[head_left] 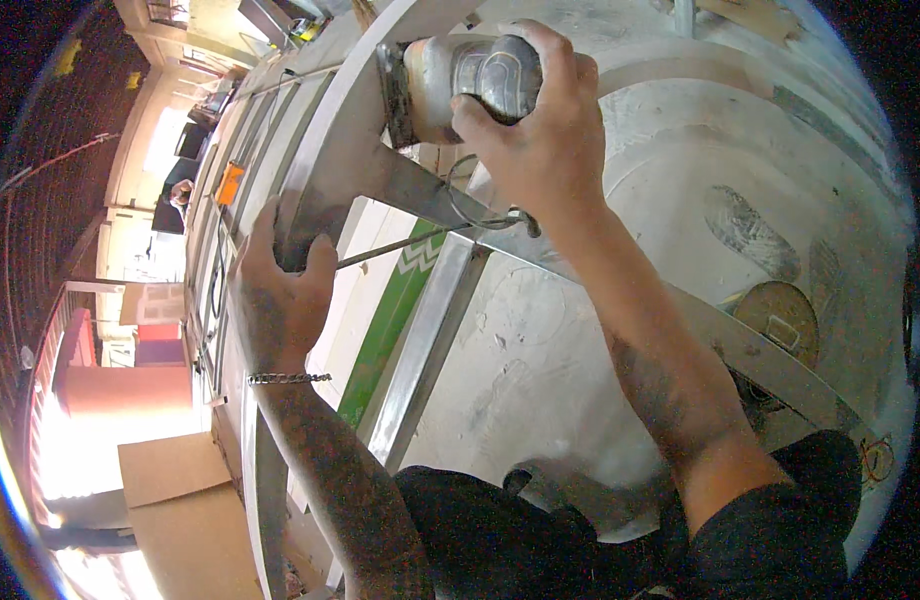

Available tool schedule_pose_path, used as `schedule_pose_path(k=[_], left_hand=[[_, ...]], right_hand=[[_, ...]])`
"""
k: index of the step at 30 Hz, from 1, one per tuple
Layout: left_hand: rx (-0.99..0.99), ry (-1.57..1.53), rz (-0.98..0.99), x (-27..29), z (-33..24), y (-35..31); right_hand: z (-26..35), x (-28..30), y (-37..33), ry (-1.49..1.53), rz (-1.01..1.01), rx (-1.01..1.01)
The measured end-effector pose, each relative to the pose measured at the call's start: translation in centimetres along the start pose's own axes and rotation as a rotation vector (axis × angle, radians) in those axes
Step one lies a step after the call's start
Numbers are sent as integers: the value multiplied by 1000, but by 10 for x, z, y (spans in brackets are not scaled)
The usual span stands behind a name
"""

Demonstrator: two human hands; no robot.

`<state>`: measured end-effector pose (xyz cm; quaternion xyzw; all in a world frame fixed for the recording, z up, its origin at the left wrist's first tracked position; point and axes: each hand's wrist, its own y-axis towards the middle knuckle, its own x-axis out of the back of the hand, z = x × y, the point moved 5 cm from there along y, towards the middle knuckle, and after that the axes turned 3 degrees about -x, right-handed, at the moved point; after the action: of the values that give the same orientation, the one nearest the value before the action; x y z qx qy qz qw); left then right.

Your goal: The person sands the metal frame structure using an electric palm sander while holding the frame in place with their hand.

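My right hand point(540, 140) is wrapped over the rounded, dark-topped body of a power sander point(440, 90). The sander's flat, dusty pad stands against the inner side of a curved grey frame point(350, 110). Lower down on the left, my left hand point(280, 290) grips the same frame, thumb on one side and fingers on the other; a bracelet point(290, 378) circles that wrist. Beneath my right wrist, a dark cord point(465, 200) loops beside the frame's crosspiece.
A pale metal bar point(430, 340) and a green-striped white board point(390, 320) lie below the frame. On the dusty floor to the right are a round brown disc point(780, 320) and a shoe print point(750, 230). A cardboard box point(190, 510) stands at lower left.
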<state>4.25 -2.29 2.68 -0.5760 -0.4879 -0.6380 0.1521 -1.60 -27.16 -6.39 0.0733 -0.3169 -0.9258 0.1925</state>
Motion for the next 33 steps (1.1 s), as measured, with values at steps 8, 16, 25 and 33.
schedule_pose_path(k=[8,16,25,33], left_hand=[[63,20,80,3,-14,-1],[6,24,2,0,-2,1],[-36,102,-8,1,-1,-1],[-63,64,-52,0,10,-9]], right_hand=[[1,7,15,3,-21,-26],[1,5,9,9,-12,-7],[10,-1,-10,90,31,150],[21,1,-18,221,161,398]])
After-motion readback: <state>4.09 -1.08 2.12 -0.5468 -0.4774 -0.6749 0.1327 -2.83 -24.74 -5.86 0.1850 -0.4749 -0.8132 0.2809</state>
